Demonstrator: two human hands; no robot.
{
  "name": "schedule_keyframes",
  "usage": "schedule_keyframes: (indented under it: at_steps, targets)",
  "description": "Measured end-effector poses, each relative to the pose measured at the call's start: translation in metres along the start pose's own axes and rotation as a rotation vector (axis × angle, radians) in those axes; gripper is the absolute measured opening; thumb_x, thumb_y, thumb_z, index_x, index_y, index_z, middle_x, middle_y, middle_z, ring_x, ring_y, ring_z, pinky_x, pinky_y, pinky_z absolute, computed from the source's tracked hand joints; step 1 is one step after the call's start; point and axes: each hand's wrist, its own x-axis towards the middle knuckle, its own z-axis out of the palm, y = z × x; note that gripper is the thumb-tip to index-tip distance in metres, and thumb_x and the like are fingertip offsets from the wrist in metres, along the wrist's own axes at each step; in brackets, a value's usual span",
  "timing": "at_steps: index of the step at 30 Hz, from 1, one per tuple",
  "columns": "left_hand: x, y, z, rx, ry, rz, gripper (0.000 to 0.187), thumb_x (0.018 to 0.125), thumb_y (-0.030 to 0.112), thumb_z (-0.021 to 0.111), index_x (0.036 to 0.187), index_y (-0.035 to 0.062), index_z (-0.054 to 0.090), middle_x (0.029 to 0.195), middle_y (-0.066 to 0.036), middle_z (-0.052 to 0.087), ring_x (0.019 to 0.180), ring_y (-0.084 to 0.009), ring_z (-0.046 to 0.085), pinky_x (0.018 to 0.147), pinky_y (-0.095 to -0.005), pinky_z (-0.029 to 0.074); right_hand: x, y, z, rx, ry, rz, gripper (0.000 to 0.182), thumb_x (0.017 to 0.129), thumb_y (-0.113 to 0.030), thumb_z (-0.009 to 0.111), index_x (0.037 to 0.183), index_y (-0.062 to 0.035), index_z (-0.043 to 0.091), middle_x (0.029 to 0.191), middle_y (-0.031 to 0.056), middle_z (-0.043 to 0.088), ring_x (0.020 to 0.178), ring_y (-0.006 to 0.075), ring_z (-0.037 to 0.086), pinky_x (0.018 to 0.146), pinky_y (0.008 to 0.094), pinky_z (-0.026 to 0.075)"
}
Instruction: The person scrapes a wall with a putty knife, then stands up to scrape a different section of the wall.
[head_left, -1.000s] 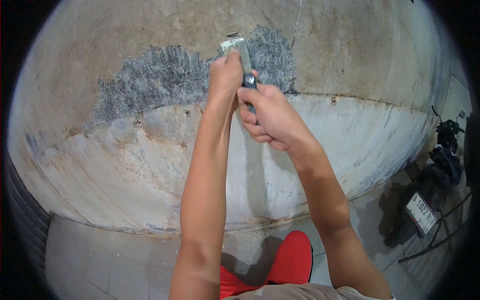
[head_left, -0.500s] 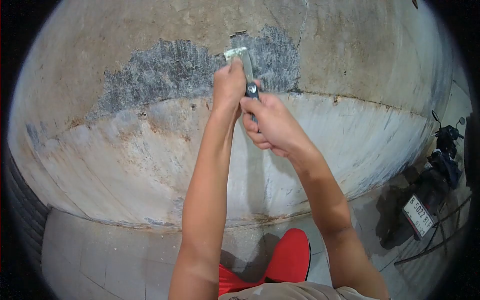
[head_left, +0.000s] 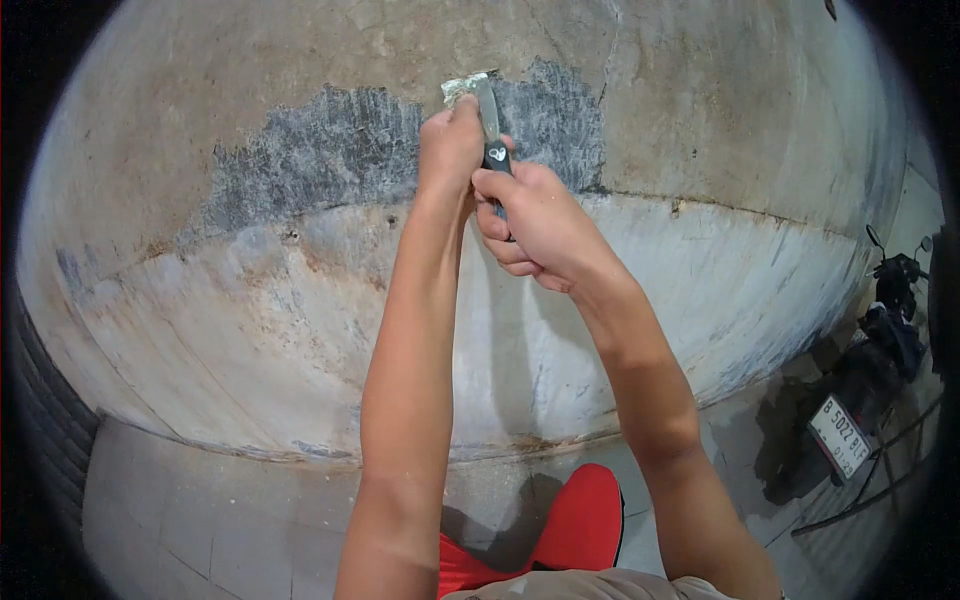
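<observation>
A scraper (head_left: pixel 489 110) with a metal blade and dark handle lies against the wall (head_left: pixel 680 120), its blade end at the upper edge of a bare grey patch (head_left: pixel 330 145). My right hand (head_left: pixel 535 222) is wrapped round the handle. My left hand (head_left: pixel 452 148) is closed at the blade, its thumb and fingers pressing near the tip. Pale flakes cling to the blade's end beside my left fingertips.
Below the patch the wall has a whitish, stained band (head_left: pixel 330 300). A parked motorbike (head_left: pixel 885 340) with a number plate stands at the right on the tiled floor (head_left: pixel 240 510). Dark ridged material (head_left: pixel 45 410) lines the left edge.
Both hands and the scraper have moved up and slightly left, so the blade now sits at the patch's upper edge. More pale flakes show on the blade.
</observation>
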Motion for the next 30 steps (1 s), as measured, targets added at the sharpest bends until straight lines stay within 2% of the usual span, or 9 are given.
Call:
schedule_keyframes:
  at_steps: [6,8,11,16,19,21,26,30]
  targets:
    - [-0.021,-0.030,-0.009,0.039,0.020,-0.030,0.038,0.097,0.028,0.040,0.080,-0.0016,0.058,0.064,-0.010,0.060,0.051,-0.0176,0.060,0.045,-0.0317,0.047,-0.016,0.023,0.005,0.000,0.011,0.088,0.019,0.096,-0.022,0.044,0.082,-0.0084,0.043,0.055,-0.0023,0.040,0.035,0.0051,0.027,0.032,0.0241,0.016]
    - [-0.012,-0.021,-0.007,-0.012,0.022,0.066,0.040,0.098,0.028,0.041,0.078,-0.0021,0.057,0.063,-0.009,0.059,0.052,-0.0172,0.061,0.044,-0.0313,0.047,-0.007,0.017,0.004,0.010,-0.010,0.034,0.020,0.096,-0.022,0.044,0.082,-0.0083,0.042,0.055,-0.0023,0.040,0.035,0.0051,0.027,0.032,0.0245,0.016]
    - [-0.006,-0.002,-0.008,0.027,0.010,0.011,0.040,0.098,0.028,0.041,0.078,-0.0022,0.056,0.063,-0.008,0.057,0.051,-0.0169,0.061,0.042,-0.0313,0.047,-0.001,0.000,0.006,-0.053,-0.007,0.024,0.021,0.096,-0.022,0.044,0.080,-0.0083,0.042,0.055,-0.0025,0.039,0.035,0.0052,0.027,0.032,0.0245,0.016]
    - [-0.020,-0.029,-0.013,0.023,0.020,-0.014,0.037,0.097,0.028,0.040,0.080,-0.0012,0.055,0.062,-0.009,0.058,0.048,-0.0169,0.058,0.042,-0.0317,0.049,-0.011,0.019,0.009,-0.007,0.007,0.052,0.020,0.095,-0.022,0.044,0.081,-0.0080,0.042,0.055,-0.0027,0.039,0.035,0.0049,0.027,0.032,0.0241,0.016]
    - [-0.001,-0.009,-0.009,0.005,0.024,0.081,0.037,0.097,0.029,0.040,0.080,-0.0005,0.056,0.061,-0.010,0.059,0.048,-0.0173,0.058,0.041,-0.0317,0.047,-0.001,-0.002,0.010,-0.055,0.008,0.031,0.020,0.095,-0.022,0.044,0.081,-0.0080,0.042,0.055,-0.0028,0.039,0.036,0.0048,0.027,0.032,0.0240,0.016]
    - [-0.001,-0.005,-0.012,0.011,0.016,0.060,0.038,0.097,0.029,0.040,0.080,-0.0004,0.056,0.060,-0.010,0.059,0.049,-0.0174,0.058,0.041,-0.0313,0.046,0.002,-0.007,0.013,-0.046,0.000,0.012,0.020,0.095,-0.021,0.044,0.080,-0.0085,0.042,0.055,-0.0027,0.040,0.036,0.0049,0.028,0.032,0.0241,0.017]
    - [-0.018,-0.032,-0.019,-0.002,0.021,0.021,0.038,0.097,0.030,0.040,0.080,0.0002,0.056,0.064,-0.012,0.061,0.049,-0.0177,0.059,0.041,-0.0303,0.045,-0.010,0.025,0.014,0.003,-0.010,0.069,0.022,0.095,-0.021,0.044,0.078,-0.0089,0.041,0.055,-0.0019,0.040,0.035,0.0055,0.028,0.032,0.0246,0.017]
    - [-0.004,-0.004,-0.019,0.018,0.030,0.039,0.036,0.097,0.028,0.041,0.080,0.0001,0.055,0.064,-0.010,0.059,0.049,-0.0178,0.059,0.041,-0.0320,0.046,0.001,0.005,0.016,-0.050,-0.016,0.028,0.022,0.095,-0.022,0.044,0.077,-0.0093,0.041,0.054,-0.0021,0.039,0.035,0.0058,0.028,0.032,0.0247,0.017]
